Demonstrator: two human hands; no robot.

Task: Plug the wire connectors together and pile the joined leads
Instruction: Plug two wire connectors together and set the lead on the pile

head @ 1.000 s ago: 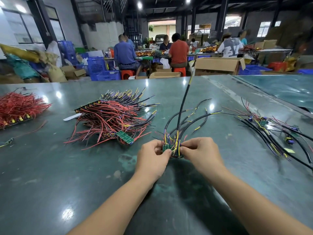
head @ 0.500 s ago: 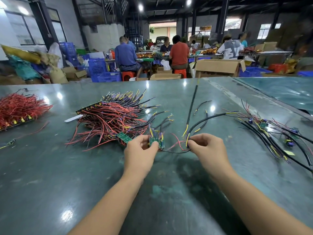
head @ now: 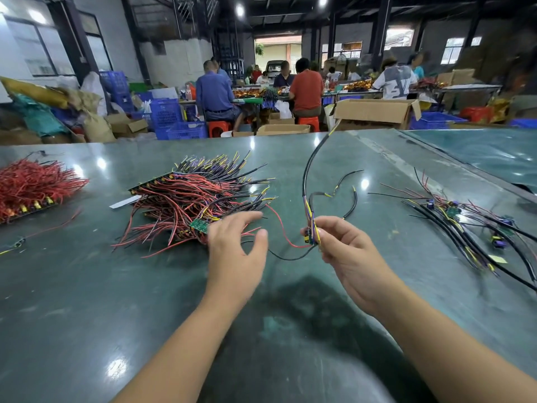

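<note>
Three wire piles (head: 200, 205) flank both hands (head: 345, 248).

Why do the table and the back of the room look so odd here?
Head view: ceiling lamps glare as white spots on the glossy green table; the wide lens bows its far edge; the left hand is slightly motion-blurred; a dark shadow lies under the right hand; the distant workers look soft.

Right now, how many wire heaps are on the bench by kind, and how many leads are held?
All-red wire heaps: 1
Red-and-black heaps with boards: 1
Black joined-lead piles: 1
Leads held by right hand: 1
Total: 4
</note>
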